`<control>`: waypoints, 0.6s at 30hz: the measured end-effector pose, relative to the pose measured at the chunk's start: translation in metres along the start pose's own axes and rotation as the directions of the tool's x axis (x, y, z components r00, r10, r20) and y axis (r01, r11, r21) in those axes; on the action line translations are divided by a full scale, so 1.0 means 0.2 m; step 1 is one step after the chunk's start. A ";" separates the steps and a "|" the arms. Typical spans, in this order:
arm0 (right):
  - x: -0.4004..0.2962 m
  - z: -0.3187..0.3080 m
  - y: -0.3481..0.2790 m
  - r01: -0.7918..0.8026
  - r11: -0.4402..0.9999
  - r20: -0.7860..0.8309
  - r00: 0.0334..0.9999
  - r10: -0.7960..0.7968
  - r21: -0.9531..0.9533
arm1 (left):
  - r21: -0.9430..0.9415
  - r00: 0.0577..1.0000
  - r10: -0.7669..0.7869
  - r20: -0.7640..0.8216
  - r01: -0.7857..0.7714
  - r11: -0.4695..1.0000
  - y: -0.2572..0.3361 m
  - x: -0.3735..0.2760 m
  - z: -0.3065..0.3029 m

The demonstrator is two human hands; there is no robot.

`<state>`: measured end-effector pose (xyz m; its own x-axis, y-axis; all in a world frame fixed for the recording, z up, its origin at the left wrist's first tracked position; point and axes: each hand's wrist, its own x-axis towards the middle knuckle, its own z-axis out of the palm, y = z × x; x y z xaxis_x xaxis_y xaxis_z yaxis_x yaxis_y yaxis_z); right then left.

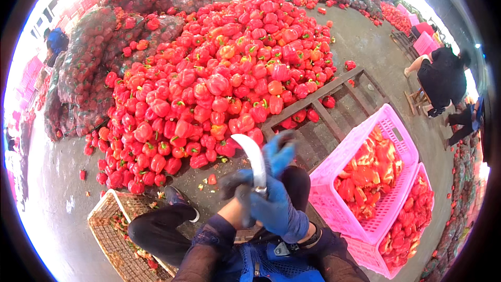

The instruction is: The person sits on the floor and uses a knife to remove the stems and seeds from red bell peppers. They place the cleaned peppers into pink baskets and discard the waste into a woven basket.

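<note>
A knife with a curved metal blade [253, 156] is in my right hand [272, 207], its tip pointing up and to the left. A blue glove covers that hand, and a dark band circles the wrist. My left hand [278, 156], in a blue glove with dark fingertips, is blurred and partly behind the right hand and blade. Its fingers are spread, and nothing shows in them. Beyond both hands rises a large heap of red bell peppers [219, 84], many with green stems.
Right of me, a pink plastic crate [325, 194] of cut peppers rests on another filled crate [362, 252]. A metal frame [332, 121] lies beside the heap. At left stands a beige crate [103, 239] with scraps; mesh sacks [86, 62] are behind. A person [442, 74] sits far right.
</note>
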<state>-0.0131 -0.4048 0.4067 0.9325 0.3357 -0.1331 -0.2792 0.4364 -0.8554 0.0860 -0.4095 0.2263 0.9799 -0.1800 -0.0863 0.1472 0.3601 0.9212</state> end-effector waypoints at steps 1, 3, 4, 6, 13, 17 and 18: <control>0.06 -0.12 0.05 -0.005 1.000 -0.143 0.990 0.006 0.007 | 0.234 0.990 -0.039 -0.139 0.071 0.970 -0.05 0.03 -0.10; 0.17 -0.33 0.14 -0.203 0.978 -0.203 0.957 0.208 0.046 | 0.763 0.966 -0.029 -0.256 0.221 0.608 -0.21 0.20 -0.45; 0.24 -0.40 0.20 -0.205 0.978 -0.250 0.946 0.205 0.027 | 0.784 0.946 0.001 -0.325 0.269 0.560 -0.28 0.28 -0.57; 0.34 -0.50 0.29 -0.232 0.973 -0.285 0.933 0.221 -0.005 | 0.852 0.919 0.053 -0.392 0.341 0.397 -0.33 0.47 -0.70; 0.50 -0.58 0.22 -0.314 0.949 -0.419 0.861 0.288 0.006 | 0.952 0.965 -0.182 -0.189 0.135 -0.275 -0.47 0.98 -0.67; 0.53 -0.66 0.26 -0.243 0.968 -0.460 0.868 0.187 -0.064 | 0.976 0.951 -0.219 -0.220 0.212 -0.057 -0.45 0.98 -0.72; 0.55 -0.65 0.22 -0.285 0.959 -0.464 0.851 0.248 -0.010 | 0.954 0.936 -0.233 -0.266 0.291 0.080 -0.45 0.95 -0.79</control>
<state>0.1063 -0.4578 0.2895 0.8302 0.0068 -0.5574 -0.5308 0.3146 -0.7869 0.2809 -0.3321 0.0675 0.9183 -0.0092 -0.3959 0.1679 -0.8963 0.4104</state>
